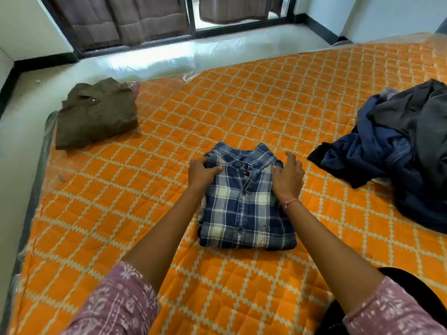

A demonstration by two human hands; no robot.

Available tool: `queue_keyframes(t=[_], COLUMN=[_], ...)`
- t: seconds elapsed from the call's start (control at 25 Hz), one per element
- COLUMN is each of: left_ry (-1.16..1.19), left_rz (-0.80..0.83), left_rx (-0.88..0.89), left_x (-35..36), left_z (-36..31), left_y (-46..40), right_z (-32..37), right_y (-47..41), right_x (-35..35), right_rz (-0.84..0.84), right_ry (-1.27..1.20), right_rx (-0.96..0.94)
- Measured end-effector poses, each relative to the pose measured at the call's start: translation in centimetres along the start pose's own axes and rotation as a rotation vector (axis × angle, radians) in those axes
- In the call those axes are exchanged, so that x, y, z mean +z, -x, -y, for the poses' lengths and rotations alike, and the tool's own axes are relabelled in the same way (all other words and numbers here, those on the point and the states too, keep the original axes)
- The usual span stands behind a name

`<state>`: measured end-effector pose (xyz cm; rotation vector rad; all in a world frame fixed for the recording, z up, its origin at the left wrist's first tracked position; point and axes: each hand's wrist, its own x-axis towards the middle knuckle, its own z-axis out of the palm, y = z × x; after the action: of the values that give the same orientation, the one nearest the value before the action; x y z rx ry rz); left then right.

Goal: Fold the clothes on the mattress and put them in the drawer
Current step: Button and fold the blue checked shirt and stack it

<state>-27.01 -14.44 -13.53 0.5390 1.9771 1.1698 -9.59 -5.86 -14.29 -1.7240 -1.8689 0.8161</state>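
Folded plaid shirt (244, 201) centre of mattress (121, 213), long axis 12–6, collar at 12; left hand (202, 174) grips its 10 o'clock corner, right hand (287, 180) rests loose-fingered at 2, equally near

No text, number or sign can be read anywhere. The folded plaid shirt (244, 201) carries a small dark label with a red mark inside its collar, but the lettering is too small and blurred to make out.
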Motion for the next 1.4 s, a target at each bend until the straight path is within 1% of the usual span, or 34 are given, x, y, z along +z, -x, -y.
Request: queue_keyframes(t=[0.04, 0.08, 0.12, 0.16, 0.2, 0.24, 0.32, 0.36, 0.4, 0.48, 0.52, 0.56, 0.6, 0.64, 0.68, 0.72, 0.76, 0.8, 0.84, 0.92, 0.96, 1.04, 1.08, 1.12, 1.16, 1.24, 1.28, 1.4], left_ry=[-0.111, -0.146, -0.122, -0.107, -0.09, -0.126, -0.27, -0.3, -0.261, -0.083, -0.135, -0.317, -0.563, -0.783, -0.877, -0.844, -0.704, -0.513, -0.341, -0.091, -0.029, 0.056, 0.104, 0.152, 0.196, 0.279, 0.304, 0.285], left_rz=[-0.051, -0.088, -0.133, -0.198, -0.251, -0.252, -0.076, -0.002, 0.018, -0.019, -0.054, -0.082, -0.111, -0.151, -0.196, -0.214, -0.176, -0.107, -0.033, 0.055, 0.078, 0.092, 0.098, 0.099, 0.09, 0.061, 0.049, 0.037], left_rx=[0.039, 0.029, 0.028, 0.045, 0.032, 0.067, 0.094, 0.091, 0.073, -0.009, -0.033, -0.035, -0.053, -0.059, -0.052, -0.03, -0.033, -0.056, -0.108, -0.244, -0.276, -0.238, -0.22, -0.201, -0.187, -0.164, -0.158, -0.098], left_x=[0.0, -0.1, -0.2, -0.3, -0.6, -0.8, -0.8, -0.8, -0.7, -0.5, -0.5, -0.5, -0.8, -1.3, -1.8, -2.2, -2.5, -2.5, -2.2, -1.3, -1.0, -0.9, -1.0, -1.0, -1.0, -1.4, -1.8, -4.4], left_z=[0.8, 1.5, 1.8, 1.6, 1.6, 2.4, 4.5, 5.6, 6.6, 7.5, 7.1, 6.8, 6.6, 6.5, 6.2, 5.9, 5.6, 5.2, 4.8, 4.3, 4.1, 3.9, 3.8, 3.9, 3.9, 3.9, 4.1, 4.2], left_y=[-0.8, -1.4, -1.0, 0.8, 3.5, 5.8, 9.6, 10.8, 11.2, 10.8, 11.0, 11.1, 11.5, 11.5, 11.4, 10.9, 10.3, 9.3, 8.3, 7.2, 6.6, 6.0, 6.1, 6.1, 6.3, 6.9, 7.2, 7.6], right_z=[0.7, 1.0, 1.3, 1.1, 0.6, -0.1, -0.9, -0.9, -0.7, -0.4, -0.4, -0.4, -0.5, -0.5, -0.7, -1.0, -1.2, -1.8, -2.3, -3.7, -3.9, -3.6, -3.3, -2.9, -2.5, -1.9, -1.6, 0.2], right_y=[1.3, 2.8, 4.8, 6.6, 8.0, 8.6, 8.4, 8.3, 8.3, 8.5, 8.7, 8.9, 9.2, 9.4, 9.3, 9.0, 8.7, 8.2, 7.7, 6.3, 5.7, 4.5, 4.2, 4.0, 4.0, 4.4, 4.6, 5.3], right_x=[0.0, 0.4, 0.9, 1.6, 2.2, 2.7, 3.2, 3.3, 3.2, 3.0, 3.0, 3.0, 2.8, 2.6, 2.1, 1.4, 0.4, -0.5, -1.5, -2.1, -2.2, -2.4, -2.6, -2.7, -2.7, -2.2, -2.0, -0.1], right_rz=[-0.066, -0.029, 0.088, 0.214, 0.31, 0.351, 0.342, 0.341, 0.339, 0.342, 0.348, 0.353, 0.345, 0.305, 0.231, 0.128, 0.033, -0.024, -0.02, 0.125, 0.216, 0.39, 0.466, 0.518, 0.544, 0.523, 0.535, 0.601], right_ry=[0.047, 0.071, 0.128, 0.222, 0.331, 0.41, 0.475, 0.501, 0.529, 0.567, 0.581, 0.589, 0.585, 0.552, 0.487, 0.413, 0.355, 0.331, 0.338, 0.258, 0.13, -0.255, -0.391, -0.481, -0.534, -0.591, -0.612, -0.664], right_rx=[-0.113, -0.252, -0.367, -0.429, -0.442, -0.427, -0.386, -0.376, -0.376, -0.367, -0.372, -0.381, -0.392, -0.396, -0.374, -0.331, -0.258, -0.164, -0.06, 0.139, 0.225, 0.408, 0.464, 0.453, 0.385, 0.224, 0.199, 0.223])
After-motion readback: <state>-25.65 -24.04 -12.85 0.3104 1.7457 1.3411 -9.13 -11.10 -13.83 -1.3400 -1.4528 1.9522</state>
